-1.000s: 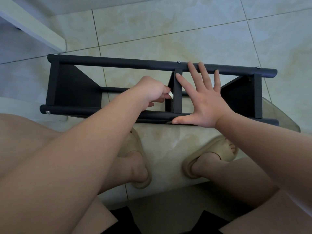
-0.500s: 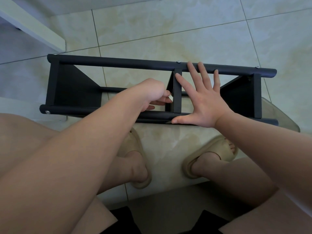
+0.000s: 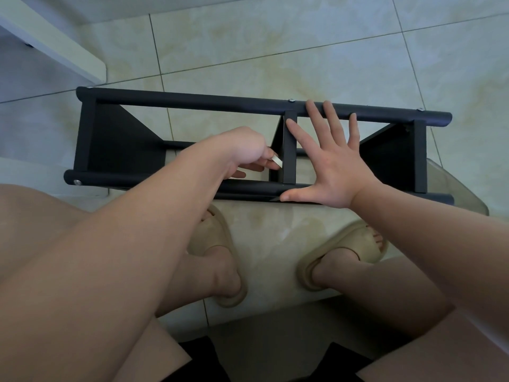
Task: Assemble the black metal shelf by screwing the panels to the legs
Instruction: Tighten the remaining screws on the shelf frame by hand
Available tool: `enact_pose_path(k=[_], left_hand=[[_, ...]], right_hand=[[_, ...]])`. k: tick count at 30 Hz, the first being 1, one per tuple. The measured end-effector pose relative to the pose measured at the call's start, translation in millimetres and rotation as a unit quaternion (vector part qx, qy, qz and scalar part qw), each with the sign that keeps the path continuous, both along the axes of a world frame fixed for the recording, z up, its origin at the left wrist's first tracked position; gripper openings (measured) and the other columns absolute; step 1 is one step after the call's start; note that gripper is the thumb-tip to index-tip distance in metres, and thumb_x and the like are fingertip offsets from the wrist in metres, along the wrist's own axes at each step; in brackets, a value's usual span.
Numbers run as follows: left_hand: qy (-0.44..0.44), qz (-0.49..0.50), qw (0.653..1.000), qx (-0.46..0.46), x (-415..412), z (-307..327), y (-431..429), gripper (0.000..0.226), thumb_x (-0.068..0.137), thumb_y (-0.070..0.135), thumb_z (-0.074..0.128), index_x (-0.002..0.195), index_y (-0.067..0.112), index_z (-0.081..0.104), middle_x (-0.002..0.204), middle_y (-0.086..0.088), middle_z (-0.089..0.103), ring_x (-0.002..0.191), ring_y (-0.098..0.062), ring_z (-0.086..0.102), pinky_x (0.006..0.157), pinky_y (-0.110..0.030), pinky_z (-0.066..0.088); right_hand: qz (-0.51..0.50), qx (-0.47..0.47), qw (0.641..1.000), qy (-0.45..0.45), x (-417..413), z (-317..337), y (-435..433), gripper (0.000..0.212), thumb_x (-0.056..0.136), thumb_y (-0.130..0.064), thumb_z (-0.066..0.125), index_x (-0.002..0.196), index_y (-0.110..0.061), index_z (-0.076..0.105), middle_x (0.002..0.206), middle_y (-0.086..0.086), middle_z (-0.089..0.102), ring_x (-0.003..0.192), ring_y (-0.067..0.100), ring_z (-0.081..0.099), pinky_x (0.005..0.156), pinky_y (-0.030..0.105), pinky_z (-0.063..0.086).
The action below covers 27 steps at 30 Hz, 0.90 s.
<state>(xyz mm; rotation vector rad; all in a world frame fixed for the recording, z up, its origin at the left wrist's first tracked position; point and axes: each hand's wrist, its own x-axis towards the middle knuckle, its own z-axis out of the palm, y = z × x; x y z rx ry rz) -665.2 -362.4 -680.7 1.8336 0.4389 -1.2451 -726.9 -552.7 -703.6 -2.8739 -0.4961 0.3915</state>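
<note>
The black metal shelf [image 3: 124,153] lies on its side on the tiled floor [image 3: 248,51], and at its left end we see a screw head [image 3: 77,182] seated in the near leg [image 3: 154,181]. Moving right, our left hand [image 3: 242,150] is curled, its fingers pinching a small pale tool [image 3: 276,162], too small to name with certainty, just beside the middle panel [image 3: 289,150] where it meets the near leg. We judge that this joint is the one being tightened. To do it well we should seat the tool squarely on the fastener, which is hidden from us, and turn in short strokes, since the panel crowds the hand. Our right hand [image 3: 333,166] lies flat with fingers spread wide, holding nothing, its thumb along the near leg and its fingertips reaching the far leg [image 3: 192,104]; pressing down there should stop the frame from rocking. Farther right, the right panel [image 3: 391,158] stands between the legs.
</note>
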Motion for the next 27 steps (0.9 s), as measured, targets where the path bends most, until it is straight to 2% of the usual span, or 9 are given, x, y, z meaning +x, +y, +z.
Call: enact_pose_path(k=[3, 9, 13, 17, 21, 25, 27], left_hand=[[-0.004, -0.021, 1.0, 0.004, 1, -1, 4, 0.016, 0.103, 0.02, 0.049, 0.094, 0.022, 0.063, 0.075, 0.015, 0.075, 0.102, -0.009, 0.061, 0.092, -0.037, 0.042], [-0.029, -0.069, 0.997, 0.025, 2, -3, 10, 0.015, 0.1, 0.017, 0.055, 0.092, 0.021, 0.067, 0.094, 0.009, 0.069, 0.092, -0.008, 0.06, 0.078, -0.033, 0.043], [-0.035, -0.108, 0.993, 0.03, 3, -1, 14, 0.019, 0.1, 0.015, 0.055, 0.089, 0.023, 0.067, 0.097, 0.01, 0.067, 0.093, -0.008, 0.059, 0.08, -0.034, 0.042], [-0.04, -0.157, 0.986, 0.042, 3, 2, 15, 0.02, 0.1, 0.013, 0.055, 0.087, 0.024, 0.066, 0.103, 0.008, 0.065, 0.093, -0.007, 0.057, 0.089, -0.036, 0.044], [-0.047, -0.195, 0.978, 0.051, 3, 7, 14, 0.022, 0.1, 0.013, 0.056, 0.083, 0.024, 0.064, 0.091, 0.009, 0.061, 0.087, -0.008, 0.056, 0.093, -0.038, 0.043], [-0.058, -0.23, 0.97, 0.052, 1, 9, 13, 0.02, 0.1, 0.011, 0.056, 0.085, 0.021, 0.065, 0.081, 0.009, 0.057, 0.077, -0.009, 0.053, 0.074, -0.029, 0.038], [-0.059, -0.246, 0.966, 0.05, -1, 11, 12, 0.017, 0.099, 0.01, 0.057, 0.088, 0.019, 0.066, 0.082, 0.006, 0.057, 0.084, -0.014, 0.055, 0.081, -0.031, 0.041]], right_hand=[[0.001, -0.003, 1.0, 0.002, 0, 0, 0, 0.125, 0.063, -0.102, 0.037, 0.162, -0.033, 0.004, 0.17, 0.008, -0.012, 0.154, 0.035, -0.017, 0.116, 0.065, -0.016], [0.0, -0.002, 1.0, 0.003, 0, 0, 0, 0.126, 0.062, -0.101, 0.038, 0.162, -0.033, 0.004, 0.17, 0.008, -0.012, 0.154, 0.034, -0.018, 0.116, 0.065, -0.016], [0.0, -0.003, 1.0, 0.003, 0, 1, 0, 0.126, 0.062, -0.102, 0.038, 0.162, -0.033, 0.003, 0.17, 0.008, -0.012, 0.154, 0.034, -0.018, 0.116, 0.066, -0.015], [0.0, -0.006, 1.0, 0.005, 0, 1, 0, 0.126, 0.062, -0.102, 0.037, 0.162, -0.033, 0.003, 0.17, 0.008, -0.012, 0.154, 0.034, -0.019, 0.117, 0.066, -0.014], [0.001, -0.004, 1.0, 0.006, 0, 1, 0, 0.126, 0.062, -0.101, 0.038, 0.162, -0.033, 0.004, 0.17, 0.008, -0.013, 0.154, 0.034, -0.018, 0.117, 0.067, -0.013], [0.001, -0.002, 1.0, 0.004, 0, 1, -1, 0.126, 0.062, -0.102, 0.037, 0.162, -0.033, 0.004, 0.169, 0.008, -0.013, 0.154, 0.034, -0.018, 0.117, 0.067, -0.014], [0.002, -0.001, 1.0, 0.002, 0, 1, -1, 0.126, 0.062, -0.101, 0.037, 0.162, -0.033, 0.004, 0.169, 0.008, -0.013, 0.154, 0.034, -0.018, 0.117, 0.066, -0.014]])
